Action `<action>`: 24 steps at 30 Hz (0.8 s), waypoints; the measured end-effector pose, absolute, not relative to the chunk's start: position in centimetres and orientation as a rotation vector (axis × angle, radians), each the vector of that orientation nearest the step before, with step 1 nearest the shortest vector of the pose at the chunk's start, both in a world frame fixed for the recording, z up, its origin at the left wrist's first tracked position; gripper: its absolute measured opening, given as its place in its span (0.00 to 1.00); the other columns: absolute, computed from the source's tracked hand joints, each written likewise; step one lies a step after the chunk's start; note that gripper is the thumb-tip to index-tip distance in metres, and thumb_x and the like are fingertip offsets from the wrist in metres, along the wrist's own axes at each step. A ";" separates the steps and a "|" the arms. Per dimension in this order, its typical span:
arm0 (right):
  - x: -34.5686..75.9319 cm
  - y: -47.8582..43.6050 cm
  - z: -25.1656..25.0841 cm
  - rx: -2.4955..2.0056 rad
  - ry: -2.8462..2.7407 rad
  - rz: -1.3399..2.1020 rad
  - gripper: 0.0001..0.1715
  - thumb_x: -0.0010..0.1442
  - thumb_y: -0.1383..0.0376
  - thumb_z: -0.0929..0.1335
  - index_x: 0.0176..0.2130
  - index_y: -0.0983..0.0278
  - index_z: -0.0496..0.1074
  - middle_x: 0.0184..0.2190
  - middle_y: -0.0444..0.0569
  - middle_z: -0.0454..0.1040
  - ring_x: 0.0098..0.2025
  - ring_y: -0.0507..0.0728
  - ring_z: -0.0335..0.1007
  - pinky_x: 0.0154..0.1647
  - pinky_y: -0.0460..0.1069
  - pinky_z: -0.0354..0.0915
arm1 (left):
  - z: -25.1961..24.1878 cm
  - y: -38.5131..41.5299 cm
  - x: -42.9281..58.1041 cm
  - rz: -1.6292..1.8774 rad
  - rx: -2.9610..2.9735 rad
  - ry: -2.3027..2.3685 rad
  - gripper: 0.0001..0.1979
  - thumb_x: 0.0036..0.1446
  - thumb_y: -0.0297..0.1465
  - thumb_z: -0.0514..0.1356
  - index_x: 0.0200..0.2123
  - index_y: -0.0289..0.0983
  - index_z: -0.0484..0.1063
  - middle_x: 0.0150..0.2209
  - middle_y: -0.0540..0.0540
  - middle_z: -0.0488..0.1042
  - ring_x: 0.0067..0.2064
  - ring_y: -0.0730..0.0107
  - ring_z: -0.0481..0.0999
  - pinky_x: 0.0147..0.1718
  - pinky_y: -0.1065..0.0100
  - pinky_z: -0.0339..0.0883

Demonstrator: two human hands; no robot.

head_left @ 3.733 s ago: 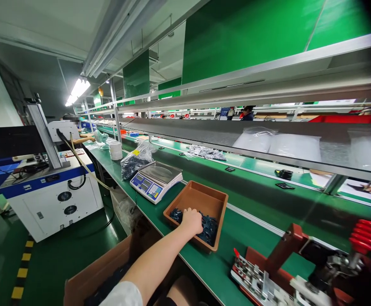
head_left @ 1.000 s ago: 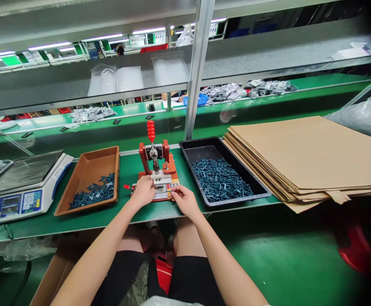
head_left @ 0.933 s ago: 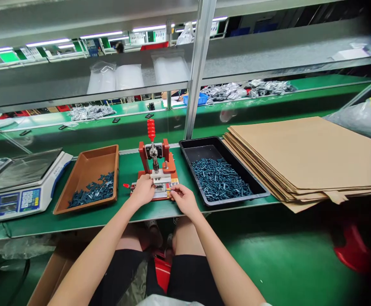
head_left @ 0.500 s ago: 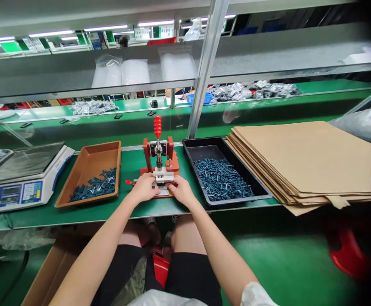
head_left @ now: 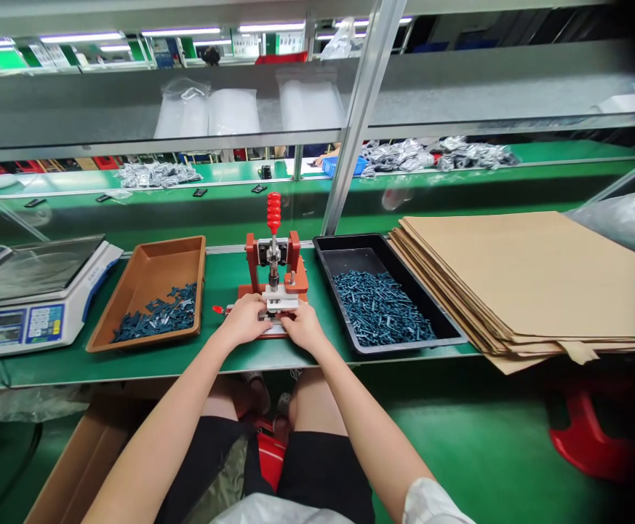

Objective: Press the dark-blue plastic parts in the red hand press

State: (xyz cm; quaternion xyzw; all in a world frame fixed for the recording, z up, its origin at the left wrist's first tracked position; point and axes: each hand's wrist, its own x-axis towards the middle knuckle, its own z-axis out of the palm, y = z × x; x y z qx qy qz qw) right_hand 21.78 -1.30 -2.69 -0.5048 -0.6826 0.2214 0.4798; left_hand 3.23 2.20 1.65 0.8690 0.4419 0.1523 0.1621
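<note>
In the middle of the bench stands a red toggle-clamp press [head_left: 274, 255], its red ribbed handle upright. Both hands are at the pale metal fixture block [head_left: 281, 300] on its front. My left hand [head_left: 245, 319] sits at the block's left side, fingers bent inward and thumb along the front edge. My right hand [head_left: 302, 324] is at the right side, its fingers curled close to the left thumb. Whatever small thing lies between the fingertips is hidden. Small dark blue-green parts fill much of a black tray [head_left: 344, 260] on the right; flatter ones lie in a brown tray [head_left: 156, 263] on the left.
A weighing scale [head_left: 33, 291] stands at the far left of the green bench. Stacked brown cardboard sheets [head_left: 535, 276] lie right of the black tray. A metal post [head_left: 358, 116] rises behind the press. A red stool [head_left: 590, 437] is on the floor at right.
My right hand has moved slightly left, nearer my left hand at the front of the fixture. The view has shifted a little; the clamp handle stays upright.
</note>
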 end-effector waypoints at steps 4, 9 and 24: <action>21.5 -1.4 -2.8 -1.196 -1.646 0.511 0.14 0.57 0.71 0.68 0.40 0.60 0.82 0.45 0.51 0.80 0.46 0.61 0.77 0.53 0.55 0.71 | 1.6 1.3 3.2 0.521 2.512 1.231 0.10 0.54 0.32 0.66 0.40 0.40 0.81 0.50 0.41 0.77 0.54 0.51 0.73 0.56 0.52 0.67; 21.5 -1.4 -3.2 -1.201 -1.639 0.524 0.14 0.57 0.70 0.67 0.39 0.60 0.82 0.46 0.52 0.80 0.48 0.62 0.77 0.54 0.56 0.71 | 1.5 1.0 3.3 0.530 2.539 1.252 0.09 0.54 0.32 0.66 0.40 0.39 0.81 0.48 0.40 0.77 0.53 0.51 0.74 0.56 0.51 0.67; 21.8 -1.4 -3.0 -1.205 -1.645 0.531 0.15 0.57 0.70 0.67 0.42 0.60 0.82 0.47 0.52 0.79 0.50 0.62 0.76 0.56 0.57 0.69 | 2.1 0.2 -0.2 1.371 2.197 1.643 0.17 0.65 0.38 0.55 0.52 0.38 0.72 0.55 0.37 0.72 0.60 0.54 0.69 0.63 0.49 0.61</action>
